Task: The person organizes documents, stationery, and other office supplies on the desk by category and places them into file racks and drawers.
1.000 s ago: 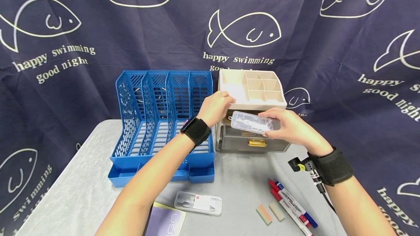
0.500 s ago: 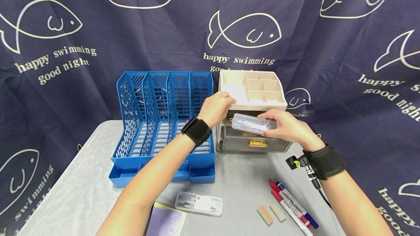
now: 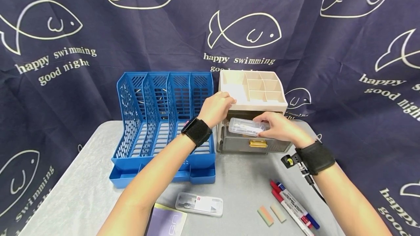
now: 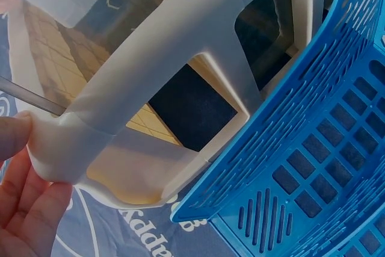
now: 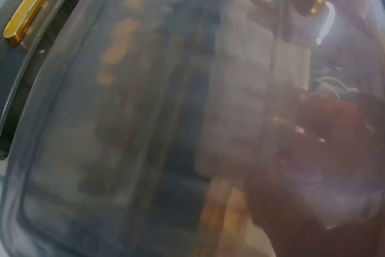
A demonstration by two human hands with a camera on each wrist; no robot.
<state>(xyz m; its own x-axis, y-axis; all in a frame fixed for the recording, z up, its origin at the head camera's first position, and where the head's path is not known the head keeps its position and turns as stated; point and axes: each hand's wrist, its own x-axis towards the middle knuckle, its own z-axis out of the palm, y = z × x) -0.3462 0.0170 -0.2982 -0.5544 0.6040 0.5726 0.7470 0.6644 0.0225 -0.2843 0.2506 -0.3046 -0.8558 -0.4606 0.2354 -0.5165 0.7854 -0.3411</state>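
Observation:
My left hand (image 3: 214, 108) grips the front left corner of a cream drawer organizer (image 3: 233, 99). In the left wrist view, thumb and fingers (image 4: 33, 200) pinch that rounded corner. In front of the organizer, my right hand (image 3: 282, 128) holds the right end of a clear plastic case (image 3: 244, 127) with a white item inside. The case is over the smoky drawers (image 3: 236, 143), one of which has a gold handle (image 3: 257, 144). The right wrist view is mostly filled by a blurred translucent drawer (image 5: 150, 118), with a gold handle (image 5: 27, 13) at upper left.
A blue file rack (image 3: 164, 161) stands left of the organizer. On the table in front lie another clear case (image 3: 200, 204) with a compass, a purple booklet (image 3: 165, 221), two erasers (image 3: 265, 215), and several markers (image 3: 295, 207). A fish-print curtain (image 3: 164, 35) hangs behind.
My right hand has moved slightly left and down with the clear plastic case, bringing it lower in front of the drawers. The left hand keeps its grip on the organizer corner.

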